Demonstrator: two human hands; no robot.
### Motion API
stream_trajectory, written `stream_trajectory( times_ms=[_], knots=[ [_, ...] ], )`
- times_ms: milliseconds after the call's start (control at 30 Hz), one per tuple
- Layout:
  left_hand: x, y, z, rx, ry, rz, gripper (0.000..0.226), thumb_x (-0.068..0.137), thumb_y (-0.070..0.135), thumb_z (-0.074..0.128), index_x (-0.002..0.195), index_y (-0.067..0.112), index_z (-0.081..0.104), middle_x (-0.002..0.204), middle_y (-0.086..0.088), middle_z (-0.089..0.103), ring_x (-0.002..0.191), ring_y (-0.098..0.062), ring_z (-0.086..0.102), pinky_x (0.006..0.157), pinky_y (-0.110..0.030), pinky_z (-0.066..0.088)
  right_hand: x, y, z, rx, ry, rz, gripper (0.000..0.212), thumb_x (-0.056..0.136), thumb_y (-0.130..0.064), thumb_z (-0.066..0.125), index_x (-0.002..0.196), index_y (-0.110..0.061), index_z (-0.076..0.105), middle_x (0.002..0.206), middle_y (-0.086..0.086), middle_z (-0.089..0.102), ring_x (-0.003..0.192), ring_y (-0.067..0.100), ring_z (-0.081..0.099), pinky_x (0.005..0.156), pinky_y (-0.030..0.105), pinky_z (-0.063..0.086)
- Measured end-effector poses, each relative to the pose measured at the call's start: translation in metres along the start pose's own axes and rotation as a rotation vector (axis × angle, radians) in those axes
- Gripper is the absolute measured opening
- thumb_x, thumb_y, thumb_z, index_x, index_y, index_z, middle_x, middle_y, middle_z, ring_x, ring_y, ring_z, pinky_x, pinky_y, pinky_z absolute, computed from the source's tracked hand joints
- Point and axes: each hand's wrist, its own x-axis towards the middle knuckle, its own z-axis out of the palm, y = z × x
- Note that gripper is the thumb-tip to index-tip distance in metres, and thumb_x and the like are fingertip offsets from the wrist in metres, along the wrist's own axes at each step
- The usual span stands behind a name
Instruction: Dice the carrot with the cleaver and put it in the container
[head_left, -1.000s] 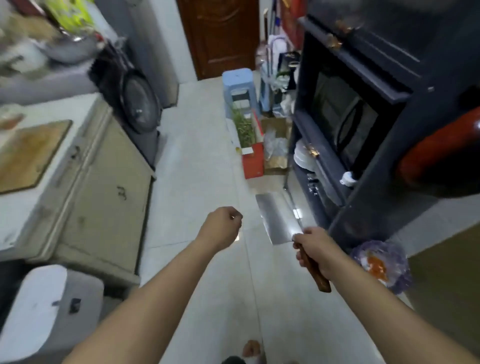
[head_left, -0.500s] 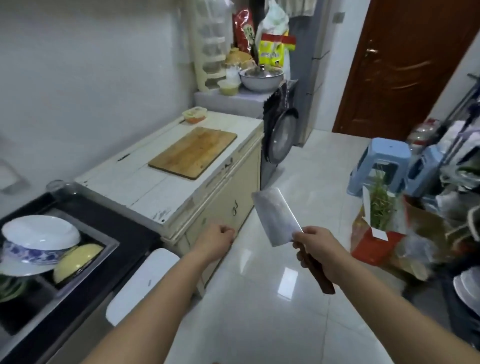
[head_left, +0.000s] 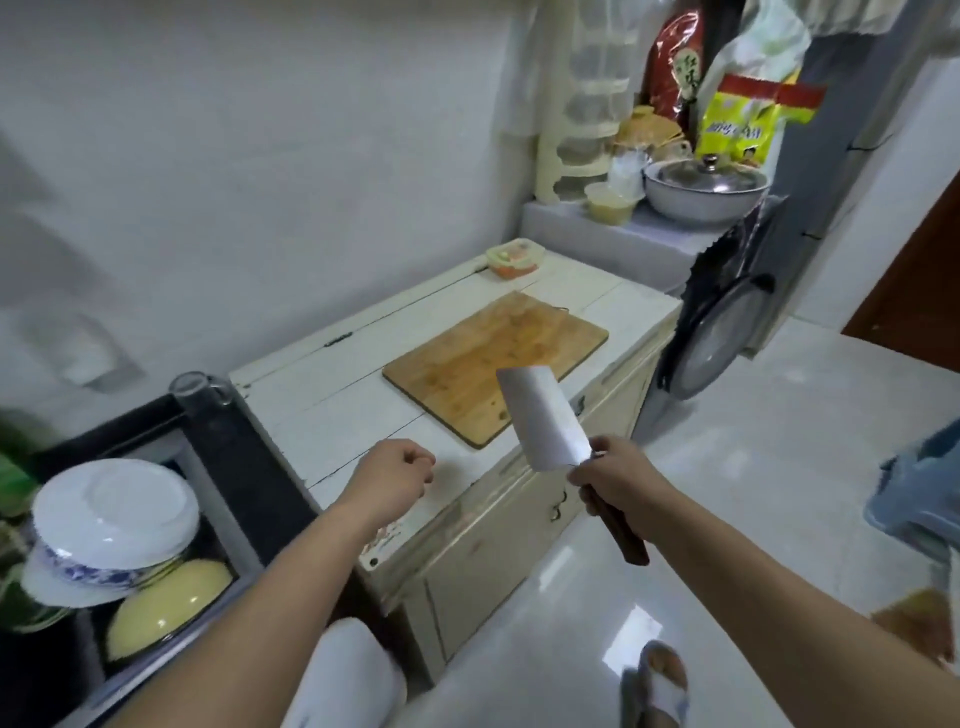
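My right grip (head_left: 608, 475) clasps the cleaver (head_left: 543, 418) by its wooden handle; the broad steel blade looks heavy and stiff. My left grip (head_left: 395, 475) is clenched on nothing. The container (head_left: 514, 258), with orange pieces inside, sits at twelve o'clock beyond the board (head_left: 493, 364) on the desk (head_left: 332, 410).

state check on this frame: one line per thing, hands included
cleaver: held in the air, blade up, over the cabinet's front edge
right hand: grips the cleaver's handle
left hand: curled into a fist, holds nothing
cutting board: flat on the cabinet top, no carrot on it
container: at the back of the cabinet top, orange contents inside; lid unclear
pot: lid on
bowls: stacked upside down in the sink
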Motion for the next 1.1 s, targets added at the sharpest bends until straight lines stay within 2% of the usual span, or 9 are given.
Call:
stream_trajectory(
  times_ms=[167, 333, 500, 567, 633, 733, 800, 1000, 1100],
  knots=[
    [0.106, 0.052, 0.054, -0.019, 0.175, -0.023, 0.021, 0.101, 0.020, 0.052, 0.103, 0.024, 0.073, 0.107, 0.004, 0.070, 0.096, -0.016, 0.065, 0.073, -0.027, 0.046, 0.153, -0.026, -0.034, -0.140, -0.094, -0.048, 0.017, 0.084, 0.009, 0.057, 0.090, -0.007, 0.052, 0.068, 0.011, 0.052, 0.044, 0.021, 0.052, 0.046, 0.028, 0.042],
    [0.174, 0.102, 0.109, -0.001, 0.238, -0.169, 0.022, 0.104, 0.018, 0.047, 0.098, 0.022, 0.068, 0.097, 0.006, 0.059, 0.087, -0.018, 0.055, 0.075, -0.027, 0.046, 0.287, -0.052, -0.085, -0.416, -0.191, -0.178, 0.035, 0.084, 0.001, 0.058, 0.110, -0.021, 0.061, 0.082, 0.013, 0.071, 0.055, 0.025, 0.069, 0.050, 0.033, 0.055],
    [0.208, 0.108, 0.125, 0.029, 0.214, -0.334, 0.020, 0.102, 0.018, 0.048, 0.111, 0.030, 0.061, 0.107, -0.001, 0.062, 0.088, -0.022, 0.057, 0.069, -0.032, 0.053, 0.395, -0.086, -0.102, -0.775, -0.300, -0.350, 0.009, 0.089, -0.025, 0.063, 0.097, -0.028, 0.061, 0.079, 0.000, 0.066, 0.065, 0.015, 0.060, 0.052, 0.024, 0.050],
    [0.216, 0.095, 0.133, 0.088, 0.097, -0.361, 0.028, 0.100, 0.020, 0.051, 0.125, 0.029, 0.060, 0.128, -0.007, 0.062, 0.101, -0.025, 0.058, 0.087, -0.041, 0.053, 0.433, -0.089, -0.098, -0.836, -0.258, -0.390, 0.008, 0.085, -0.037, 0.057, 0.088, -0.032, 0.063, 0.082, -0.003, 0.066, 0.073, 0.017, 0.062, 0.064, 0.031, 0.057],
    [0.221, 0.082, 0.141, 0.301, 0.010, -0.399, 0.048, 0.101, 0.028, 0.049, 0.148, 0.031, 0.046, 0.153, -0.007, 0.042, 0.130, -0.031, 0.047, 0.108, -0.040, 0.044, 0.465, -0.086, -0.090, -0.848, -0.248, -0.418, 0.007, 0.082, -0.039, 0.056, 0.082, -0.034, 0.062, 0.081, -0.004, 0.065, 0.076, 0.019, 0.064, 0.067, 0.036, 0.057],
    [0.227, 0.072, 0.152, 0.434, -0.038, -0.455, 0.054, 0.103, 0.034, 0.044, 0.156, 0.032, 0.033, 0.164, -0.007, 0.019, 0.147, -0.033, 0.025, 0.118, -0.043, 0.033, 0.494, -0.084, -0.081, -0.945, -0.257, -0.502, 0.006, 0.088, -0.037, 0.059, 0.090, -0.034, 0.063, 0.096, 0.001, 0.064, 0.091, 0.023, 0.060, 0.076, 0.035, 0.053],
    [0.227, 0.072, 0.156, 0.475, -0.082, -0.465, 0.050, 0.104, 0.031, 0.039, 0.154, 0.029, 0.035, 0.165, -0.009, 0.016, 0.148, -0.033, 0.022, 0.118, -0.042, 0.032, 0.505, -0.079, -0.076, -1.018, -0.246, -0.506, 0.026, 0.094, -0.042, 0.057, 0.109, -0.023, 0.066, 0.117, 0.009, 0.058, 0.105, 0.028, 0.055, 0.088, 0.038, 0.050],
    [0.222, 0.079, 0.152, 0.558, -0.113, -0.424, 0.056, 0.104, 0.021, 0.039, 0.157, 0.034, 0.030, 0.167, -0.007, 0.016, 0.148, -0.029, 0.027, 0.116, -0.039, 0.036, 0.497, -0.081, -0.068, -1.142, -0.209, -0.453, 0.040, 0.101, -0.040, 0.050, 0.130, -0.012, 0.058, 0.139, 0.016, 0.042, 0.116, 0.031, 0.050, 0.098, 0.040, 0.045],
    [0.221, 0.081, 0.145, 0.606, -0.185, -0.436, 0.051, 0.106, 0.019, 0.038, 0.156, 0.025, 0.035, 0.160, -0.010, 0.031, 0.140, -0.031, 0.040, 0.110, -0.038, 0.041, 0.474, -0.085, -0.071, -1.252, -0.155, -0.433, 0.048, 0.103, -0.037, 0.045, 0.137, -0.004, 0.043, 0.143, 0.023, 0.038, 0.132, 0.036, 0.037, 0.107, 0.043, 0.035]
  ],
)
